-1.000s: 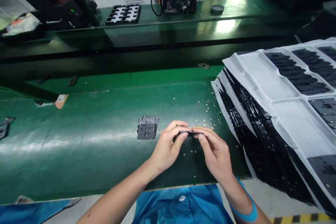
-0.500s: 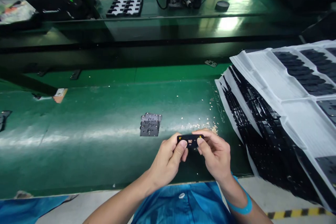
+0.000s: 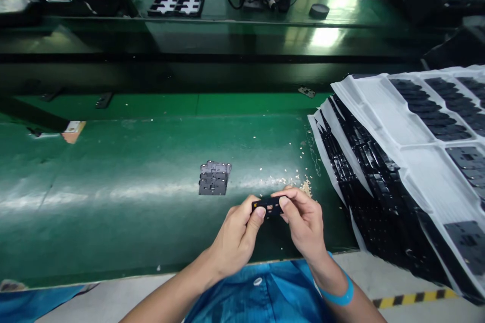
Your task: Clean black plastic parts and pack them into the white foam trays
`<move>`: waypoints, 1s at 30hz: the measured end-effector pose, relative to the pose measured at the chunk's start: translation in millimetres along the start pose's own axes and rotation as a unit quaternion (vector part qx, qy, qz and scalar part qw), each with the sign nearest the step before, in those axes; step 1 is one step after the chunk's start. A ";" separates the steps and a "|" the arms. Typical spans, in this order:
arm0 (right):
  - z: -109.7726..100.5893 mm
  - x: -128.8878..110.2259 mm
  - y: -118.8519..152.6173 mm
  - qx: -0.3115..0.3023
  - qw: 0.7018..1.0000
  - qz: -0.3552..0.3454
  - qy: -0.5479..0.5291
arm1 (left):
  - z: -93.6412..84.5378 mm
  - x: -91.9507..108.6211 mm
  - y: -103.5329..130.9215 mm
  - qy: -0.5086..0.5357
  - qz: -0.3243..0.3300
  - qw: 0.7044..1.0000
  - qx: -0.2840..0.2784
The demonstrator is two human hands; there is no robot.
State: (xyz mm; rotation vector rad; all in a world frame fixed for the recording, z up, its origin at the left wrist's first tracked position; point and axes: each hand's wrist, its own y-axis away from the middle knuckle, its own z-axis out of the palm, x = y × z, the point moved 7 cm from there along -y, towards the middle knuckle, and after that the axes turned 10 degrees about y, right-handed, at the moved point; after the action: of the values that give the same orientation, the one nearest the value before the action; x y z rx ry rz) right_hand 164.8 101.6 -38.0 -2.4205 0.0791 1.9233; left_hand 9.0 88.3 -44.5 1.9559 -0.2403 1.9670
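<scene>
Between both hands, near the front edge of the green table [image 3: 151, 222], is a small black plate [image 3: 270, 206] with cut-outs and a yellow mark at its left end. My left hand [image 3: 238, 234] grips the left end, thumb on top. At the right end my right hand [image 3: 305, 222] pinches it, the thumb over that corner. A small overlapping pile of dark plates [image 3: 213, 179] lies to the left, beyond my left hand. Tiny pale bits [image 3: 305, 186] are scattered just behind my right hand.
Stacked white trays [image 3: 420, 161] of black parts lean at the right. Loose plates [image 3: 103, 100] lie toward the back left, another [image 3: 306, 92] at the back right. On the rear shelf are a black-and-white tray [image 3: 177, 2] and a round black object [image 3: 319, 11].
The hands and the black plate have shifted slightly left in view. My right thumb now covers the yellow mark at the plate's right end. The camera view has also moved a little.
</scene>
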 end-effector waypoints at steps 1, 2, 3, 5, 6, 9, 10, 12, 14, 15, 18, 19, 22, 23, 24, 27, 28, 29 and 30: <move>1.0 1.9 0.5 -0.002 1.000 0.008 -0.009 | -0.5 -0.9 1.1 0.007 -0.005 1.000 -0.003; 2.2 3.9 1.1 -0.006 1.000 0.017 -0.018 | -1.4 -2.3 2.2 0.018 -0.010 1.000 -0.006; 3.8 5.6 1.8 -0.015 0.999 0.028 -0.025 | -2.5 -4.1 3.4 0.032 -0.016 0.999 -0.007; 7.1 7.6 3.3 -0.038 0.998 0.048 -0.027 | -5.4 -8.8 5.6 0.062 -0.026 0.998 -0.005; 8.6 7.6 4.1 -0.048 0.997 0.055 -0.020 | -7.1 -11.6 6.5 0.077 -0.031 0.997 0.001; 11.2 1.1 5.8 -0.061 0.997 0.043 0.009 | -11.8 -19.3 8.1 0.116 -0.035 0.992 0.026; 11.8 -2.3 6.1 -0.060 0.998 0.032 0.013 | -13.2 -20.8 8.4 0.125 -0.032 0.991 0.038; 13.8 -8.3 6.6 -0.059 0.998 0.010 0.016 | -14.6 -22.1 8.7 0.140 -0.023 0.988 0.054; 15.9 -12.1 6.6 -0.058 0.998 -0.007 0.017 | -14.5 -21.8 8.9 0.150 -0.014 0.987 0.062; 16.6 -13.1 6.5 -0.057 0.998 -0.014 0.019 | -13.9 -21.6 9.0 0.157 -0.013 0.986 0.061; 17.7 -13.6 7.0 -0.054 0.998 -0.028 0.028 | -12.2 -21.4 9.6 0.182 -0.014 0.982 0.058; 17.8 -13.4 7.6 -0.053 0.998 -0.031 0.032 | -12.2 -21.6 9.8 0.188 -0.015 0.980 0.059; 18.0 -13.9 11.1 -0.053 0.997 -0.043 0.047 | -13.1 -22.9 10.5 0.195 -0.014 0.978 0.069; 18.0 -14.6 12.4 -0.052 0.996 -0.048 0.053 | -13.5 -23.8 10.7 0.196 -0.015 0.978 0.072; 18.1 -15.3 13.7 -0.052 0.995 -0.053 0.059 | -13.7 -24.7 11.0 0.197 -0.016 0.977 0.075; 18.7 -16.9 16.3 -0.055 0.994 -0.063 0.072 | -14.5 -26.3 12.3 0.190 -0.011 0.978 0.080; 19.1 -17.1 16.5 -0.058 0.994 -0.064 0.074 | -14.6 -26.4 12.8 0.185 -0.009 0.980 0.079; 19.4 -16.9 16.5 -0.060 0.993 -0.064 0.074 | -14.6 -26.4 13.3 0.180 -0.007 0.981 0.077; 19.7 -16.7 16.4 -0.062 0.993 -0.062 0.074 | -14.7 -26.3 13.8 0.180 -0.005 0.981 0.075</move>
State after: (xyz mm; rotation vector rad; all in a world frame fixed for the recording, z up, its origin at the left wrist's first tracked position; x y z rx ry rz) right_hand 140.7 86.8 -26.3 -2.5753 -0.1852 1.7449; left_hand -10.2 77.5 -69.2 1.6351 0.0125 2.3444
